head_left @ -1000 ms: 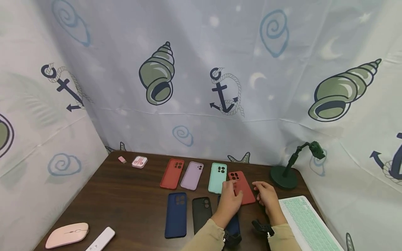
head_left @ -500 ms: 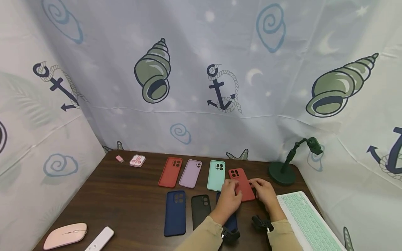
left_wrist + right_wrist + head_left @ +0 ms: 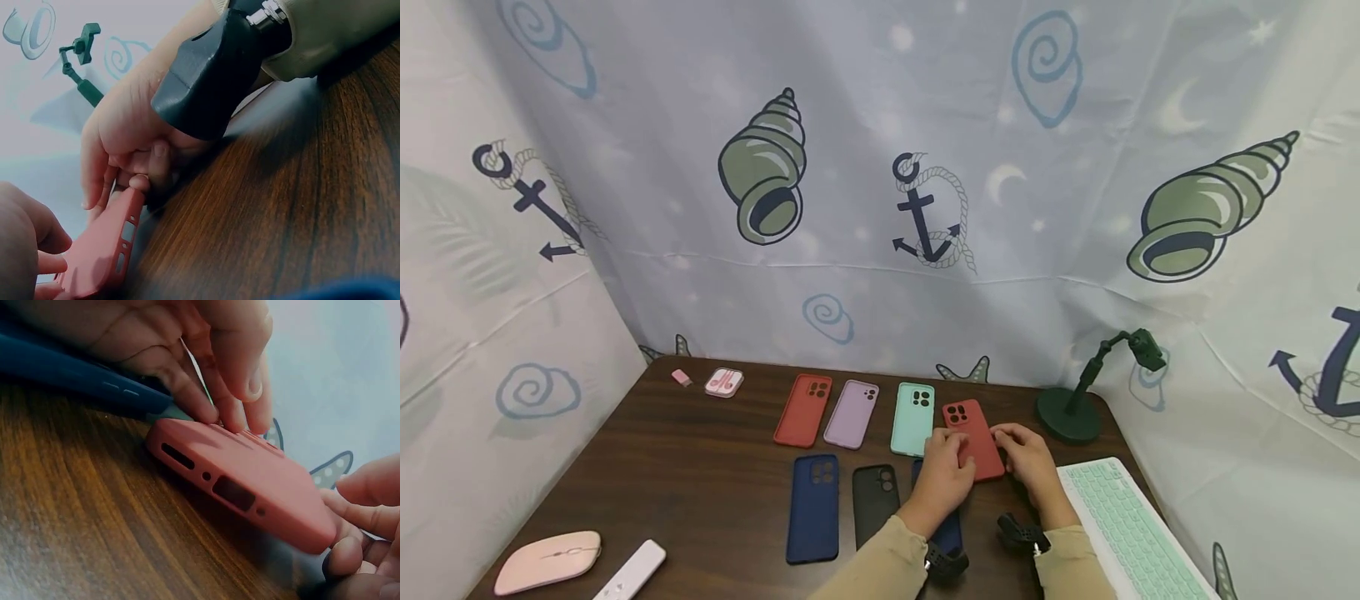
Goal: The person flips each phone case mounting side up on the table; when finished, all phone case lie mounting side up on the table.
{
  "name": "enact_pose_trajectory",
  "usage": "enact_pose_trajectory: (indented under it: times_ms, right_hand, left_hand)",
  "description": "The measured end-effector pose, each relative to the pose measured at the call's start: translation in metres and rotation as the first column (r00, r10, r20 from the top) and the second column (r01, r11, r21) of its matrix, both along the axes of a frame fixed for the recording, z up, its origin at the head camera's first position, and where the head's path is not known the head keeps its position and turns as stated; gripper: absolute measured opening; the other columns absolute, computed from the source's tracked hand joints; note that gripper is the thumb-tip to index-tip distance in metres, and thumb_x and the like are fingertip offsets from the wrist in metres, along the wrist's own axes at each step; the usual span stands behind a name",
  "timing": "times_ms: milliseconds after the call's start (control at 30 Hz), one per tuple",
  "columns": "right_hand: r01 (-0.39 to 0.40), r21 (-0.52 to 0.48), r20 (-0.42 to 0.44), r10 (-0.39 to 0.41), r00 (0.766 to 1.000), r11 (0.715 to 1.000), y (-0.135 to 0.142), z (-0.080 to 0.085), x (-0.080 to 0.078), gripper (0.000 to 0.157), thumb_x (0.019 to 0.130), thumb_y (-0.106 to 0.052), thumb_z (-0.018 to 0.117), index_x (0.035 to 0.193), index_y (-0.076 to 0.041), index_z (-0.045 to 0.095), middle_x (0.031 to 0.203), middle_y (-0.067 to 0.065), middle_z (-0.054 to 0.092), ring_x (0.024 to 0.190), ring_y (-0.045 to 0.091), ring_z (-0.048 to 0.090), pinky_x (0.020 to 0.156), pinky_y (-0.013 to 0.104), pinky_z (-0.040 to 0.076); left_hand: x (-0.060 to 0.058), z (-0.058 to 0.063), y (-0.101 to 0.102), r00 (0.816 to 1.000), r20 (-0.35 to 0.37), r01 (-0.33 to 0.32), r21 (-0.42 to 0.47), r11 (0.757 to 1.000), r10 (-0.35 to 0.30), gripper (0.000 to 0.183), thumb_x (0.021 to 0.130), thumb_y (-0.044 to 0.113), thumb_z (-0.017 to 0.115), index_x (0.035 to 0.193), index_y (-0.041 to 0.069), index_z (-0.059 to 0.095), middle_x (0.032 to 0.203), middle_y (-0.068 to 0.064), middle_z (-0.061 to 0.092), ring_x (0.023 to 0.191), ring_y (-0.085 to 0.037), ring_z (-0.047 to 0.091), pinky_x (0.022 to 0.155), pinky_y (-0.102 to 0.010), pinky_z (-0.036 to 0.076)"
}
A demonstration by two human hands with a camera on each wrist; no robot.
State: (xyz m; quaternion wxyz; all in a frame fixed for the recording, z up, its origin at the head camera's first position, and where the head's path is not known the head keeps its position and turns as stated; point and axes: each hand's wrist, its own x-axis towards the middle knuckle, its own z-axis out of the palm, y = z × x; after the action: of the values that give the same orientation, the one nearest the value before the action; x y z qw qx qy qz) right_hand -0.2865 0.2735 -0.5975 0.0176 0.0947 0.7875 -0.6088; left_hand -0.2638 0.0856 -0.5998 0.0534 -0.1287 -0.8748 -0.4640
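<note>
A red phone case (image 3: 976,437) lies back-side up at the right of the brown table. My left hand (image 3: 945,467) curls its fingers at the case's left edge, with the thumb above its back. At the opposite edge, my right hand (image 3: 1028,461) has its fingertips on the side. In the right wrist view, the case's end (image 3: 231,487) shows its port cutouts, and the right hand's fingers (image 3: 369,481) bend around the near corner. A mint phone case (image 3: 913,418) sits just left of the red one. My left forearm partly covers a dark blue phone case (image 3: 950,533).
Another red case (image 3: 803,410), a lilac case (image 3: 851,414), a blue case (image 3: 812,508) and a black case (image 3: 875,500) lie to the left. A green lamp (image 3: 1070,414) and a white keyboard (image 3: 1123,525) flank the right hand. A mouse (image 3: 548,562) is front left.
My right hand has come in from slightly apart to touch the red case's right edge. The case has turned a little and its top sits farther from the mint case.
</note>
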Motion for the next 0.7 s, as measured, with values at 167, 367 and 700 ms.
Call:
enact_pose_trajectory:
  times_ms: [167,367,700]
  right_hand:
    - [-0.017,-0.038,-0.01,0.016,1.0,0.999,0.0023,-0.002,-0.001,0.029,0.101,-0.03,0.063,0.121,-0.011,0.069,0.089,0.002,0.062,0.058,0.013,0.049,0.049,0.026,0.041]
    - [-0.045,-0.121,-0.056,0.039,0.998,0.992,0.0035,-0.0036,-0.0026,0.029,0.099,-0.027,0.067,0.123,-0.011,0.064,0.088,-0.001,0.06,0.062,0.014,0.051,0.052,0.026,0.043]
    - [-0.19,-0.116,-0.201,0.164,0.966,0.975,0.0052,-0.0067,-0.0017,0.039,0.099,-0.027,0.066,0.132,-0.007,0.057,0.097,0.005,0.061,0.065,0.011,0.054,0.055,0.027,0.049]
  left_hand:
    - [0.0004,0.0008,0.0002,1.0,-0.013,-0.003,-0.015,1.0,0.003,0.036,0.097,0.024,0.062,0.13,0.011,0.066,0.141,-0.012,0.051,0.127,-0.026,0.043,0.102,-0.043,0.046]
    - [-0.0008,0.0007,-0.0003,0.998,-0.054,0.032,-0.028,0.999,-0.033,0.039,0.096,0.029,0.065,0.132,0.012,0.064,0.143,-0.014,0.052,0.128,-0.027,0.045,0.102,-0.043,0.046]
    - [0.001,0.0026,-0.0029,0.996,-0.021,0.09,-0.008,0.996,-0.09,0.072,0.091,0.065,0.062,0.142,0.014,0.054,0.136,-0.006,0.052,0.12,-0.02,0.045,0.091,-0.037,0.047]
